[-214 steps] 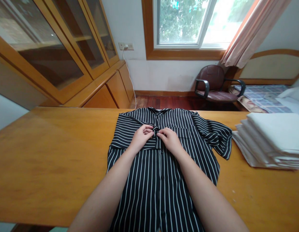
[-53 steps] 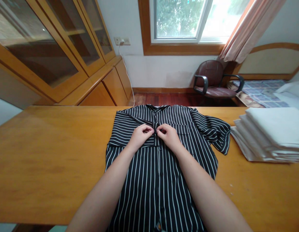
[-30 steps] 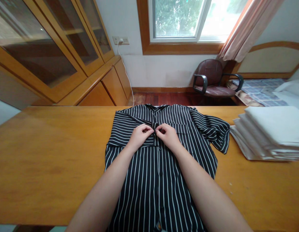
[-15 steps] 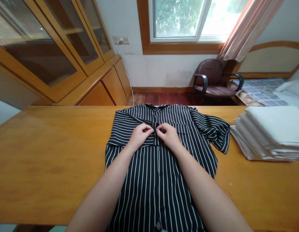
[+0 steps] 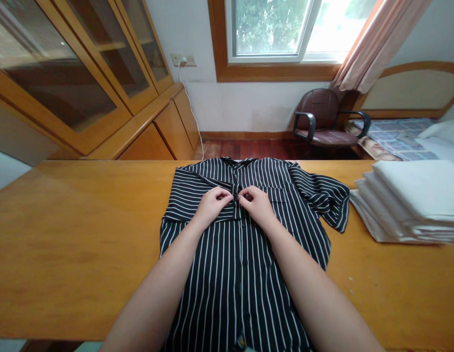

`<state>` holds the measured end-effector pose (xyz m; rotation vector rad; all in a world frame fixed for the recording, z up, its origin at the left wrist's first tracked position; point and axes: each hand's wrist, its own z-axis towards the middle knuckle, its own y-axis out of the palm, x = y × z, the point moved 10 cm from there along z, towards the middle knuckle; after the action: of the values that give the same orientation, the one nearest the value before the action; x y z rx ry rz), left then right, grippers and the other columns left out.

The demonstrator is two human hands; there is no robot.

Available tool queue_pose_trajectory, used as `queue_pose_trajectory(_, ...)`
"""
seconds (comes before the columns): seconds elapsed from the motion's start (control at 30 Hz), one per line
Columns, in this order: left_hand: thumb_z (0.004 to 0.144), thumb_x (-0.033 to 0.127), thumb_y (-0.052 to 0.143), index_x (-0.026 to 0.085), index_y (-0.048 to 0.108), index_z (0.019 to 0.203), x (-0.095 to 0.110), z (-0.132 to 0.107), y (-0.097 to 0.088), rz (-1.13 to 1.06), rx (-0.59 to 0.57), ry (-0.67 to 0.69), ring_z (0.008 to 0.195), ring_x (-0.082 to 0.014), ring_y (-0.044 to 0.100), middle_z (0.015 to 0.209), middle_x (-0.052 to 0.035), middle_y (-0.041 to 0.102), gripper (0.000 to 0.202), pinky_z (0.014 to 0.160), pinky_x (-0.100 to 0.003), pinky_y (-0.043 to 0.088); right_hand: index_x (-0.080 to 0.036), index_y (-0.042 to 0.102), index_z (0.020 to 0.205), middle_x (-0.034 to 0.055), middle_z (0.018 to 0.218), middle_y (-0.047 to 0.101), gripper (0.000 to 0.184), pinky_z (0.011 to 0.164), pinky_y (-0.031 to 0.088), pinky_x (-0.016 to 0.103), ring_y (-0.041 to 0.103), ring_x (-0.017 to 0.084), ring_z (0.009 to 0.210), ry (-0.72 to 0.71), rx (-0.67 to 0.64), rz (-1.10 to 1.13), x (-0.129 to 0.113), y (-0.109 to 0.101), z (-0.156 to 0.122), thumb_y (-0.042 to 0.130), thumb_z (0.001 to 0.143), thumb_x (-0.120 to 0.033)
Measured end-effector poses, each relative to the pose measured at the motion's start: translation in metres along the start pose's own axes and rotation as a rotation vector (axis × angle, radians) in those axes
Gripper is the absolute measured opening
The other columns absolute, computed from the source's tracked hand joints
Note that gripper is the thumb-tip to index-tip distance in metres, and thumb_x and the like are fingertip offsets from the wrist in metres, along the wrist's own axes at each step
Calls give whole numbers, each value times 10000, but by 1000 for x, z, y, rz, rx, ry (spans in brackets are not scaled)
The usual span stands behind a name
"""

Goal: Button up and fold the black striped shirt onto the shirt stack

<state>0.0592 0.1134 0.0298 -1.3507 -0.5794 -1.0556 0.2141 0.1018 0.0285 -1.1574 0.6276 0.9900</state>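
A black shirt with white stripes point(image 5: 219, 274) lies front up, its collar at the far side. The sleeve on the left is folded inward across the chest, so its cuff point(image 5: 237, 215) ends near the button placket. Thumb and fingers of my left hand point(image 5: 213, 204) pinch the cuff's edge at the middle of the chest. From the other side, my right hand point(image 5: 256, 204) pinches the same cuff, its fingertips almost meeting the left ones. The small spot between the fingertips is partly hidden. On the right, the other sleeve point(image 5: 324, 198) sticks out, bent and rumpled.
The shirt rests on a wooden table point(image 5: 83, 244). A stack of folded white cloths point(image 5: 413, 200) stands at the table's right. Beyond the far edge are a brown armchair point(image 5: 322, 117), a bed point(image 5: 399, 139) and a glass-doored cabinet point(image 5: 120, 107).
Both hands stay at the cuff, with the right fingertips shifted very slightly to the right. The shirt lies as before.
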Motion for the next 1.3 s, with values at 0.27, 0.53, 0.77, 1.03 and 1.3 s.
queue_pose_trajectory(0.27,831,368,638,197,714,827,-4,1,1,1,-11,-21,798,-202,639,849,-42,685,188,748,-320,507,-207,684,798,2,821,671,62,689,456,272,572,136,665,16,-17,10,0,1,0,634,827,-228)
queue_pose_trajectory(0.53,835,348,624,204,704,815,-1,0,1,-1,-22,-14,815,-211,640,843,-36,687,166,777,-334,509,-210,709,887,11,882,711,82,718,476,273,596,137,698,26,-45,5,2,4,0,648,848,-249)
queue_pose_trajectory(0.77,849,330,614,204,699,822,-4,1,4,-5,-50,11,834,-205,642,871,-31,684,154,815,-338,502,-210,708,824,5,795,692,70,702,463,268,601,144,700,12,-59,-16,3,7,0,650,847,-242)
queue_pose_trajectory(1.03,843,363,624,189,692,828,-10,1,6,-120,-33,-39,688,-160,620,839,-26,655,188,702,-306,531,-205,694,806,6,777,686,68,680,455,268,601,150,695,25,-53,-11,3,7,0,646,839,-238)
queue_pose_trajectory(1.3,844,393,633,175,689,879,-20,0,6,-227,13,-106,742,-169,666,885,-42,679,228,686,-295,566,-209,712,838,13,805,711,128,704,469,275,623,155,713,18,-37,22,5,4,0,608,876,-273)
